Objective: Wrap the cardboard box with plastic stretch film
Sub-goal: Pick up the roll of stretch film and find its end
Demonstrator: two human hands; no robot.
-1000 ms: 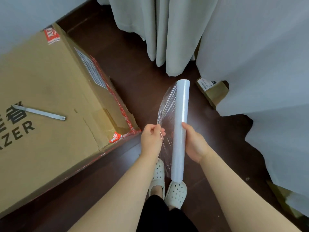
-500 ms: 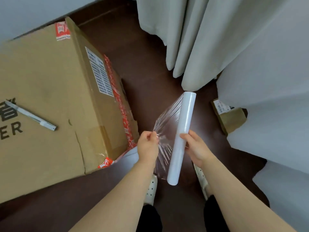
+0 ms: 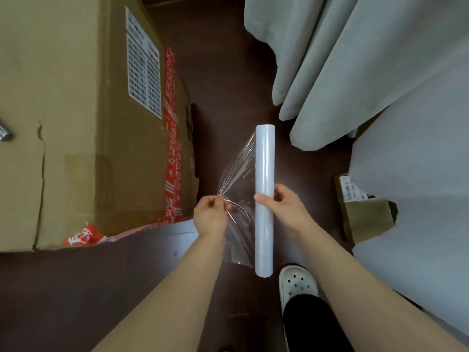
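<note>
A large brown cardboard box with red tape and a white label fills the left of the view, standing on the dark floor. My right hand grips a white roll of stretch film held upright in front of me. A short sheet of clear film is pulled off the roll to the left, bunched to a point. My left hand pinches that bunched end, close to the box's near right corner.
Grey curtains hang at the upper right, with pale fabric beside them. A small cardboard box lies on the floor at the right. A metal tool rests on the big box's top. My white clog stands below the roll.
I have stepped closer to the big box, which now looms larger on the left. The roll has turned upright, and the film stays stretched between my hands.
</note>
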